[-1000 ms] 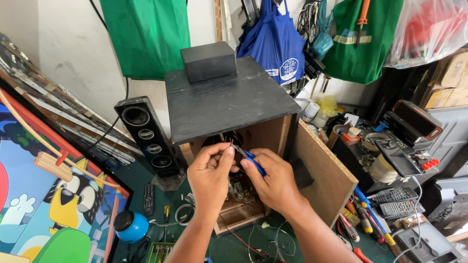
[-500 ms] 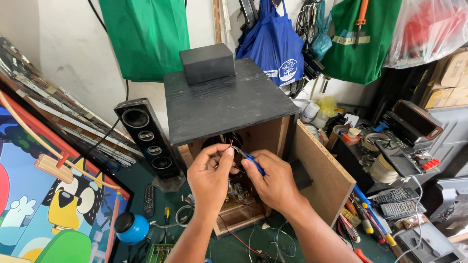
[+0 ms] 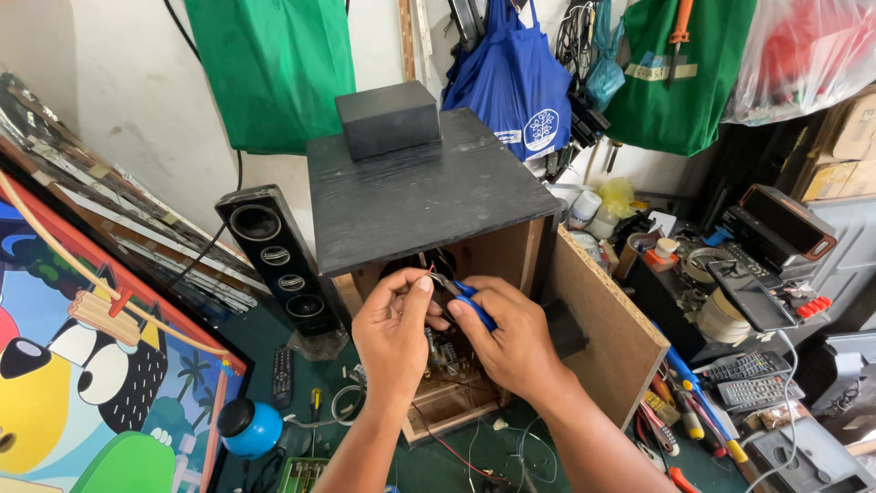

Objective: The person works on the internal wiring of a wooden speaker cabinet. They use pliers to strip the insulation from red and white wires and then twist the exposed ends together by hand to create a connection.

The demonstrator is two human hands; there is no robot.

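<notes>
An open wooden speaker cabinet (image 3: 429,196) with a black top stands in the middle, its back panel (image 3: 607,333) swung open to the right. In front of the opening, my left hand (image 3: 392,333) pinches a thin reddish wire between thumb and forefinger. My right hand (image 3: 511,342) grips blue-handled pliers (image 3: 470,301), whose tip meets the wire near my left fingertips. A circuit board with parts (image 3: 443,351) lies inside the cabinet, partly hidden behind my hands.
A small black box (image 3: 388,117) sits on the cabinet top. A slim black tower speaker (image 3: 278,260) leans at the left beside a colourful painting (image 3: 82,393). Remote controls (image 3: 748,379), screwdrivers (image 3: 693,402) and a blue round speaker (image 3: 248,427) lie around. Bags hang on the wall.
Both hands stay at the cabinet opening with the pliers and wire; only the view has shifted slightly.
</notes>
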